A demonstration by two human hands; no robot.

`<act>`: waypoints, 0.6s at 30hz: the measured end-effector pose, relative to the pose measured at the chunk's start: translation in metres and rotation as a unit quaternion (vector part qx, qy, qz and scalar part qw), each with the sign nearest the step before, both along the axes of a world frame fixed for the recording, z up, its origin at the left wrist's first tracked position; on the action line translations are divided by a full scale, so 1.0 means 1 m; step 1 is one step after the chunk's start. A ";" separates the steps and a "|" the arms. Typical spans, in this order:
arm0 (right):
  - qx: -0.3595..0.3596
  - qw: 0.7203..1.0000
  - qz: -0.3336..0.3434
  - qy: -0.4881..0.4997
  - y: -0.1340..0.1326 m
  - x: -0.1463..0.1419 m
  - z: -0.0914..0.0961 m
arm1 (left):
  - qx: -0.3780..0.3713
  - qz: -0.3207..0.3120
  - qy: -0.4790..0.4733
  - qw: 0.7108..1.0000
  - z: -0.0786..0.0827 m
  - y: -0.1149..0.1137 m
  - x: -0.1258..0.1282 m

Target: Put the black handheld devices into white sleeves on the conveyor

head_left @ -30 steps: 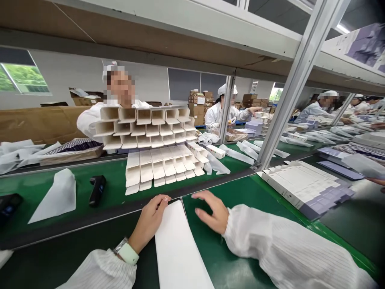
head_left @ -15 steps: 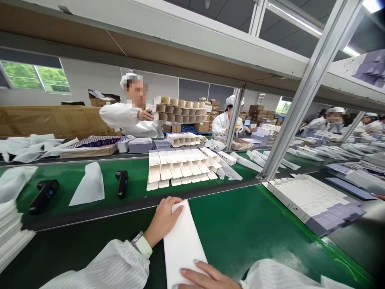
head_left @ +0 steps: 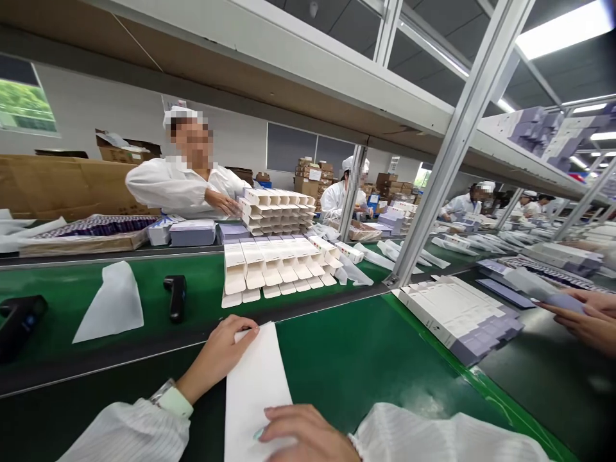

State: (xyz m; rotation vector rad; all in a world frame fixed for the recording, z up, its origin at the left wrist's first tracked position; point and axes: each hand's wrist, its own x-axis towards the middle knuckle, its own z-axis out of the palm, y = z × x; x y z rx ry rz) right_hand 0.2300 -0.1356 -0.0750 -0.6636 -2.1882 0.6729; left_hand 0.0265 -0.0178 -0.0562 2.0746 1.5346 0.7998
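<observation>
A long, narrow folded white sheet lies lengthwise in front of me on the green work surface. My left hand holds its far end, with the thumb on top near the edge and the fingers bent at the far left corner. Over the near part of the same sheet is my right hand, fingers loosely bent and apart, a fingertip touching or just above the paper. The sheet's near end runs out of view. Whether it has one layer or several I cannot tell.
Beyond a dark rail, the green belt carries a black handheld device, a white sleeve and open white cartons. Flat cartons lie right, by a metal post. A co-worker's hands are at far right.
The view has swung right, so things appear further left. My right hand's fingers have curled on the sheet; my left keeps its hold. The co-worker opposite has lowered a carton stack onto the bench.
</observation>
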 end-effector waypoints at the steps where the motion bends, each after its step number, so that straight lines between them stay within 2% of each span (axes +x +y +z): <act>1: -0.009 0.999 -0.013 0.036 0.002 0.001 0.009 | -0.002 -0.005 0.008 1.000 0.000 0.002 -0.001; 4: -0.041 0.990 -0.068 0.119 0.019 0.004 0.027 | -0.019 -0.026 0.024 0.999 0.004 0.005 -0.001; 7: -0.047 0.981 -0.123 0.140 0.049 0.003 0.029 | -0.054 -0.045 0.018 0.997 0.013 0.005 -0.002; 12: 0.039 0.985 -0.099 0.139 0.109 -0.015 0.028 | -0.081 -0.072 -0.029 0.994 0.020 0.006 -0.006; 15: 0.040 0.990 -0.088 0.105 0.141 -0.041 0.041 | -0.055 -0.059 -0.037 0.996 0.017 0.005 -0.007; 18: 0.045 0.999 -0.026 0.006 0.164 -0.078 0.057 | -0.044 -0.051 -0.083 0.994 0.012 0.003 -0.005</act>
